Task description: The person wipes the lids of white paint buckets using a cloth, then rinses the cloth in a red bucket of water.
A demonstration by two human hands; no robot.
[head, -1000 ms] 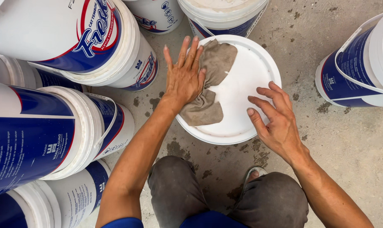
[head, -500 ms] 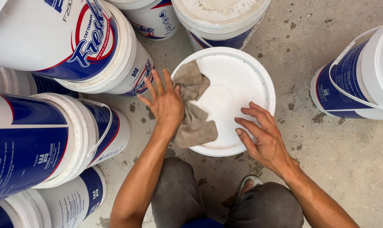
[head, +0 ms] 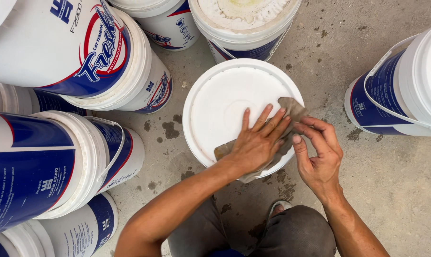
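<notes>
Left hand: your left hand [head: 258,143] lies flat, fingers spread and pointing up and to the right, palm pressing the cloth [head: 291,110] onto the lid; it grips nothing, it bears down.
Right hand: your right hand [head: 320,154] sits just right of the left, fingers curled over the lid's lower right rim, thumb touching the cloth's edge. Whether it pinches the cloth or only steadies the rim, you cannot tell.
Cloth: a brown-grey rag, mostly hidden under your left palm. One corner shows beyond the fingertips at the upper right, another end shows at the wrist near the lid's lower edge. Its long axis runs from lower left to upper right, along your left forearm.
Lid: the white round lid [head: 225,95] caps a pail standing upright between your knees. Its bare part lies up and to the left of both hands, so the uncovered surface is away from you and toward your left.
Nearer hand: your left hand is on the lid's face and nearest that bare part; the right stays at the rim.
Pails at left: blue and white pails [head: 44,157] lie stacked on their sides, well apart from the hands.
Pail above: an open pail [head: 246,21] with a crusted white top stands just beyond the lid, nearly touching its far rim.
Pail at right: another pail [head: 396,90] lies on its side, wire handle showing, apart from your right hand.
Floor: grey concrete [head: 391,190] with damp spots near the lid.
</notes>
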